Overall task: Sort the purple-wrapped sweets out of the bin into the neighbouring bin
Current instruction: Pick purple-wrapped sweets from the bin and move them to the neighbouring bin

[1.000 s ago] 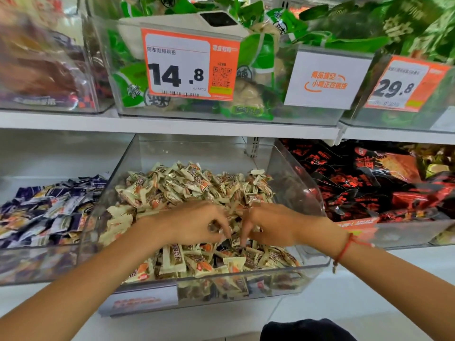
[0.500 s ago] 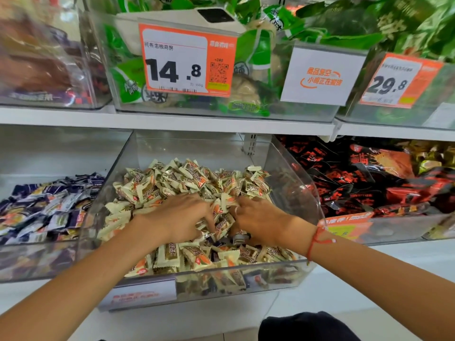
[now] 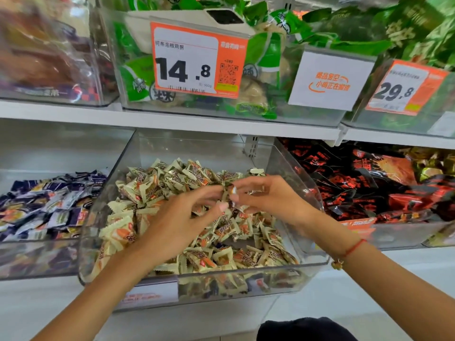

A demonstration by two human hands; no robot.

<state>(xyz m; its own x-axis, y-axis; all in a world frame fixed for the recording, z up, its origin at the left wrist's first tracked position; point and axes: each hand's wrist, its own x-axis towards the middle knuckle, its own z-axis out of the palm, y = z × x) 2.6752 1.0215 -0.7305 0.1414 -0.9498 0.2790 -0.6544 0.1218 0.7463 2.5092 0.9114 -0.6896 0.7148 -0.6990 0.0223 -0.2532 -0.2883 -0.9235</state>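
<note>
The clear middle bin (image 3: 305,193) holds a heap of cream-and-orange wrapped sweets (image 3: 177,178). The neighbouring bin on the left (image 3: 37,257) holds purple-wrapped sweets (image 3: 49,205). Both my hands hover just above the cream heap, fingertips nearly touching. My right hand (image 3: 268,200) pinches a small sweet (image 3: 232,193) between thumb and forefinger; its wrapper looks part dark, and the colour is unclear. My left hand (image 3: 182,217) has its fingers apart, the tips right beside that sweet. A dark wrapper (image 3: 220,246) peeks out low in the heap.
To the right is a bin of red-and-black packets (image 3: 369,183). The shelf above (image 3: 172,119) carries bins of green packets with price tags 14.8 (image 3: 194,62) and 29.8 (image 3: 401,87). A red string bracelet (image 3: 352,249) is on my right wrist.
Both hands have risen out of the heap, where they were digging, and now meet above it with a small sweet at the fingertips. The camera moved closer.
</note>
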